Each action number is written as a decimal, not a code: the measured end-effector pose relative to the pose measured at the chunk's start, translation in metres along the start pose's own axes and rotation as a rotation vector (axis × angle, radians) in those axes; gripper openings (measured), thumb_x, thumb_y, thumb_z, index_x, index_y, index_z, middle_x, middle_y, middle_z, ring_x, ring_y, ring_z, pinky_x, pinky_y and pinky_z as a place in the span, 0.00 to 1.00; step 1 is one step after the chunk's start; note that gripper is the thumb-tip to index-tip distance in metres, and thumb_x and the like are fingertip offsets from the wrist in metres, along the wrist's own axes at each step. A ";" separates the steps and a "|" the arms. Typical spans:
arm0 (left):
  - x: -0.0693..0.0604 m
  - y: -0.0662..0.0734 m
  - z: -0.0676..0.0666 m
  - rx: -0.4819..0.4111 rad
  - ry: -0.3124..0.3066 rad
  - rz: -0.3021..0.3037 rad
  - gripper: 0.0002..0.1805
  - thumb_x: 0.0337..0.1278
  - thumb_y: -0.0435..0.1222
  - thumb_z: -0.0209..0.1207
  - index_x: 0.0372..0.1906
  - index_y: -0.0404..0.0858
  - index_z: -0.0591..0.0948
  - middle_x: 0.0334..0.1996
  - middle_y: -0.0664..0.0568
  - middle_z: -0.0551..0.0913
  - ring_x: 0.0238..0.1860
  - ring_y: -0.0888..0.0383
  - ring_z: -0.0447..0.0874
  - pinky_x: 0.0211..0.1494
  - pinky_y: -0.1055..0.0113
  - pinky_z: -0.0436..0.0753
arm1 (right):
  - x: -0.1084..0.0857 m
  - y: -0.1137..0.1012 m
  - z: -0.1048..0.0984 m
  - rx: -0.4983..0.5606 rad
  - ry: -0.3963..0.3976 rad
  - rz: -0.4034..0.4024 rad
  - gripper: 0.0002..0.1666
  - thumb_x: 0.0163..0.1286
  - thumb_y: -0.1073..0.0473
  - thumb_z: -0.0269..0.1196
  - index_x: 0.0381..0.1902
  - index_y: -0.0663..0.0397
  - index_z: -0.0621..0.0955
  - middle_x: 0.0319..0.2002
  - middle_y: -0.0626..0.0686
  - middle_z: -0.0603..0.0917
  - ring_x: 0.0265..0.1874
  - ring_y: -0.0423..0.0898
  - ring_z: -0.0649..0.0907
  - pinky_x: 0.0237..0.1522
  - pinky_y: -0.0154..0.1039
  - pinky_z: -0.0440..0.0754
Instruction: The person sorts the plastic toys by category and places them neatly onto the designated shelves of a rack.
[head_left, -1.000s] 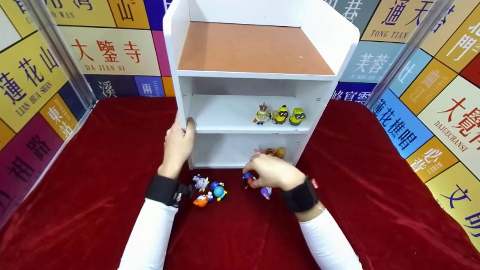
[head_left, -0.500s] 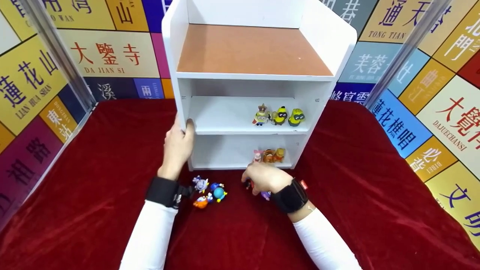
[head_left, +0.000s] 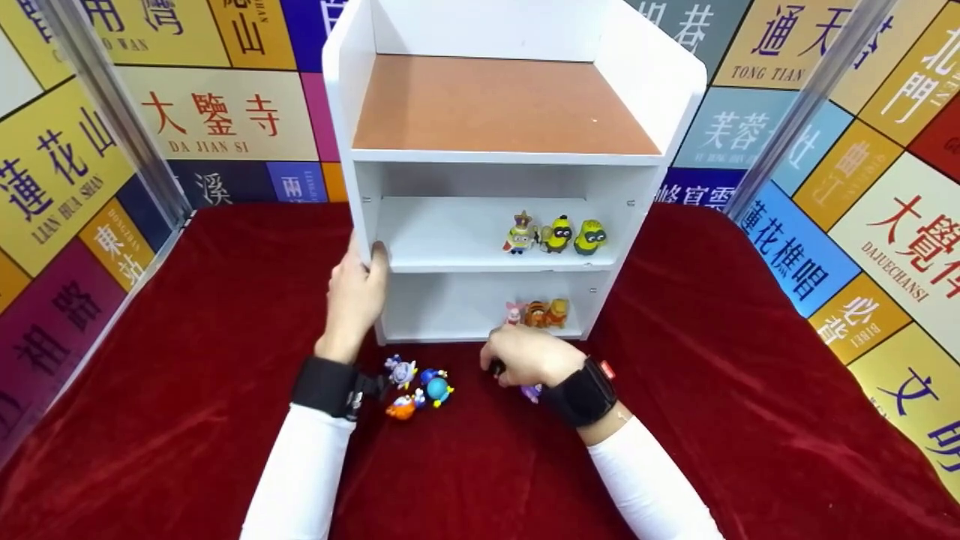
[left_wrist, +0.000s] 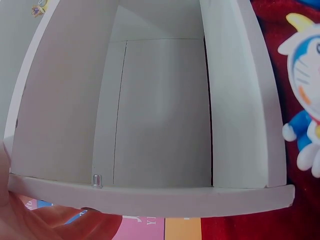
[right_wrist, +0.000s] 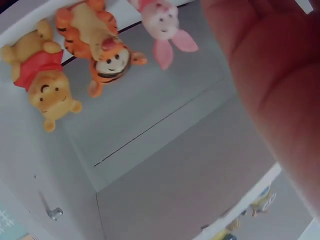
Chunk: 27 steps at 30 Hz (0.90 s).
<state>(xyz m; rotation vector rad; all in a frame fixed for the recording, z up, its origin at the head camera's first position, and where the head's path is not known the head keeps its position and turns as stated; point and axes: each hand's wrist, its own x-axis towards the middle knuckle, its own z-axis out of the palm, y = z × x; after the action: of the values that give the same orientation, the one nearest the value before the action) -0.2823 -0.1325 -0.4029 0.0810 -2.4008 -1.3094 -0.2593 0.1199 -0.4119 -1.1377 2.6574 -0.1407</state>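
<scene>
My left grip clamps the shelf unit; right grip pinches a dark figurine, mostly hidden. Lifting low, my knuckles could topple the piglet figure.

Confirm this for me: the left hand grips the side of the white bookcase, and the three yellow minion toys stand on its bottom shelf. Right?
Not quite: the head view shows the three yellow minion toys on the middle shelf. The left hand does grip the side of the white bookcase.
</scene>
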 end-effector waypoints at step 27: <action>0.000 -0.001 0.000 -0.010 0.002 -0.023 0.25 0.75 0.49 0.45 0.71 0.46 0.68 0.29 0.46 0.74 0.28 0.48 0.75 0.31 0.54 0.79 | -0.016 0.005 -0.026 0.081 0.201 -0.131 0.04 0.57 0.63 0.71 0.30 0.52 0.86 0.30 0.48 0.85 0.30 0.41 0.80 0.37 0.36 0.79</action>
<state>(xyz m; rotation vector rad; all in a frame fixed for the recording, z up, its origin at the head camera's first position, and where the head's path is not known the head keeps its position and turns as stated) -0.2822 -0.1324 -0.4038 0.1075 -2.3981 -1.3315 -0.2589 0.1342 -0.3853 -1.3356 2.7170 -0.4037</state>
